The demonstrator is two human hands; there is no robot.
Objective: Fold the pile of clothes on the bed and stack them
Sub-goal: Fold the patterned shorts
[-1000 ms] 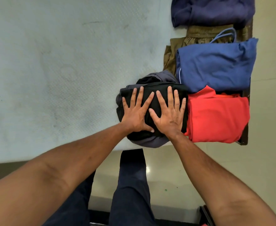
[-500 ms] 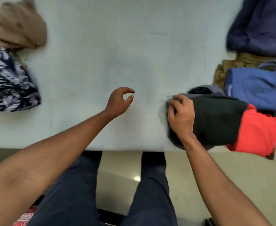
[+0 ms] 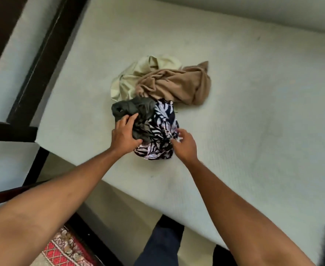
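A small pile of crumpled clothes lies on the pale mattress (image 3: pixel 253 121). It holds a cream garment (image 3: pixel 136 77), a tan garment (image 3: pixel 179 85), a dark olive garment (image 3: pixel 136 110) and a dark leaf-print garment (image 3: pixel 161 135). My left hand (image 3: pixel 124 136) grips the olive garment, with the fingers curled into its folds. My right hand (image 3: pixel 184 145) hovers at the right edge of the leaf-print garment, fingers apart; I cannot tell whether it touches the cloth. The folded stack is out of view.
A dark wooden bed frame (image 3: pixel 40 60) runs along the mattress's left side and front corner. A red patterned rug (image 3: pixel 65 250) lies on the floor at the lower left. My legs in dark trousers (image 3: pixel 157 246) stand by the mattress's front edge.
The view has swung left from the folded stack to the unfolded pile. Both hands left the black folded garment; my left hand now grips the olive garment and my right hand has reached the leaf-print one.
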